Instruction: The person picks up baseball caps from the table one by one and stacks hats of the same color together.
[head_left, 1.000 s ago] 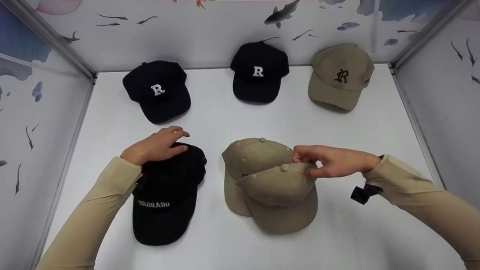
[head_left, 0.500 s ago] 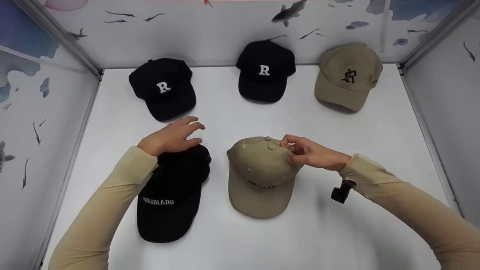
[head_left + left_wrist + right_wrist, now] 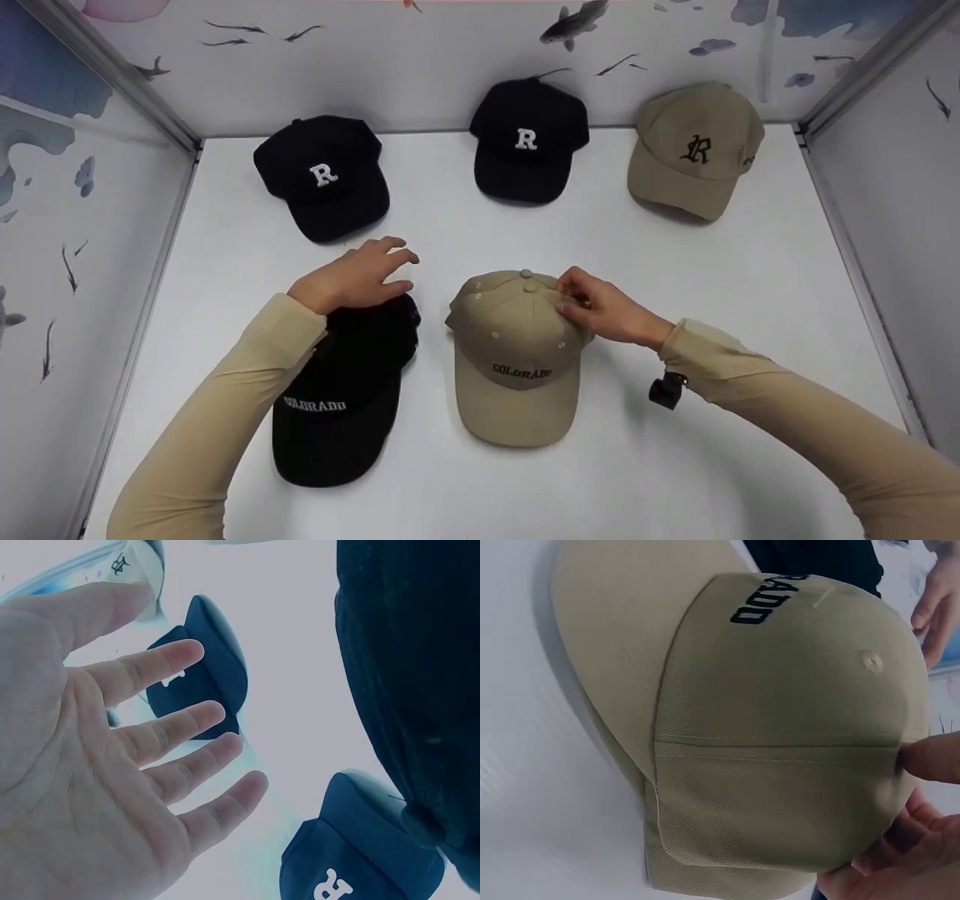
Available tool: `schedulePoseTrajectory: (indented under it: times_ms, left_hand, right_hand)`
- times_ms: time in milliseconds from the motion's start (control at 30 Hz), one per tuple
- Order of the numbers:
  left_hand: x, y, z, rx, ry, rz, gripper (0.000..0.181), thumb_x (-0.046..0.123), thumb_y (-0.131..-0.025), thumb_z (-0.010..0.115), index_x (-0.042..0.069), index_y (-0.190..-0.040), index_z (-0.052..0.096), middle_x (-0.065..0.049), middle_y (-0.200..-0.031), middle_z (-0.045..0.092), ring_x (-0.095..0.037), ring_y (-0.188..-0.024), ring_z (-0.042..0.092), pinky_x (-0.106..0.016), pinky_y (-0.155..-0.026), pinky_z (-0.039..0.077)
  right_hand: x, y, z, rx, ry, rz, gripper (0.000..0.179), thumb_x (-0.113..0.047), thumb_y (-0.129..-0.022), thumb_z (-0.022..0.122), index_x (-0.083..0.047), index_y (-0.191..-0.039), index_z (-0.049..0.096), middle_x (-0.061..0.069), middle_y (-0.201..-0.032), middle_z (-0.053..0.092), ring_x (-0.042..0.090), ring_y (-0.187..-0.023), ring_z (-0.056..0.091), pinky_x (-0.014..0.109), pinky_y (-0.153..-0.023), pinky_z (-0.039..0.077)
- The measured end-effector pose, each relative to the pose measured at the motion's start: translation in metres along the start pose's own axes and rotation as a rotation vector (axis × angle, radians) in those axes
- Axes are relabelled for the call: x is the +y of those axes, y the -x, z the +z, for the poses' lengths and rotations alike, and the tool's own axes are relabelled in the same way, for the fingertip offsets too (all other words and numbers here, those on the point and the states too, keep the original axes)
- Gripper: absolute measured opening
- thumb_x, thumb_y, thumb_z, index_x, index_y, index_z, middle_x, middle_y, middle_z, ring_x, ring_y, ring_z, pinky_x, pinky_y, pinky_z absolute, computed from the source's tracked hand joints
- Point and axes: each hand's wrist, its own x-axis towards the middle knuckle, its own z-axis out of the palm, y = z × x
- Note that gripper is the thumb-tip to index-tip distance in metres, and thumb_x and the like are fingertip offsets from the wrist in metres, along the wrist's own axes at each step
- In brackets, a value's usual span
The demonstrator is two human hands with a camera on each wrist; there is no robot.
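A khaki baseball cap [image 3: 517, 352] lettered COLORADO sits over a second khaki cap [image 3: 712, 881], whose edge shows beneath it in the right wrist view. My right hand [image 3: 611, 309] pinches the upper cap at the side of its crown, thumb on the outside. A black baseball cap [image 3: 330, 420], also marked COLORADO, lies to the left. Over the back of its crown hovers my left hand [image 3: 352, 277], fingers spread and palm bare in the left wrist view. The forearm and sleeve hide part of the black cap.
Along the back wall stand two dark caps with a white R, one at left [image 3: 322, 180] and one in the middle [image 3: 529, 142]. A khaki cap [image 3: 694, 154] with a dark R is at back right. Printed panels [image 3: 450, 60] wall in the white table [image 3: 675, 465].
The right hand has brought the upper khaki cap left and back, lining it up over the other khaki cap. My left hand has shifted slightly right, staying above the black cap.
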Motion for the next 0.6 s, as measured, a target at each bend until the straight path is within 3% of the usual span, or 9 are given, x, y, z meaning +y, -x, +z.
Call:
schedulePoseTrajectory:
  times_ms: [167,433,600]
  left_hand:
    - [0.001,-0.002,0.002,-0.015,0.005,-0.012,0.041,0.021,-0.098,0.054,0.001,-0.134,0.051,-0.026,-0.144,0.037,-0.045,-0.129,0.036,-0.063,-0.100,0.030]
    - [0.003,-0.007,0.003,-0.015,-0.006,0.006,0.040,0.020,-0.098,0.054,0.001,-0.133,0.052,-0.027,-0.142,0.040,-0.044,-0.128,0.038,-0.062,-0.101,0.030]
    - [0.012,-0.018,0.000,-0.030,-0.007,0.026,0.041,0.021,-0.098,0.055,0.001,-0.134,0.051,-0.026,-0.143,0.039,-0.043,-0.130,0.037,-0.060,-0.102,0.030]
  right_hand:
    - [0.003,-0.002,0.001,0.071,0.093,-0.030,0.012,-0.011,-0.096,0.060,-0.003,-0.101,0.054,0.007,-0.091,0.057,0.019,-0.084,0.053,0.035,-0.071,0.046]
    - [0.014,-0.003,-0.012,0.078,0.048,0.041,0.019,-0.015,-0.094,0.064,-0.001,-0.102,0.055,0.009,-0.098,0.059,0.023,-0.091,0.056,0.035,-0.073,0.047]
    - [0.014,-0.003,-0.021,0.065,0.019,0.093,0.025,-0.019,-0.094,0.064,0.000,-0.107,0.054,0.010,-0.103,0.058,0.023,-0.096,0.055,0.034,-0.076,0.046]
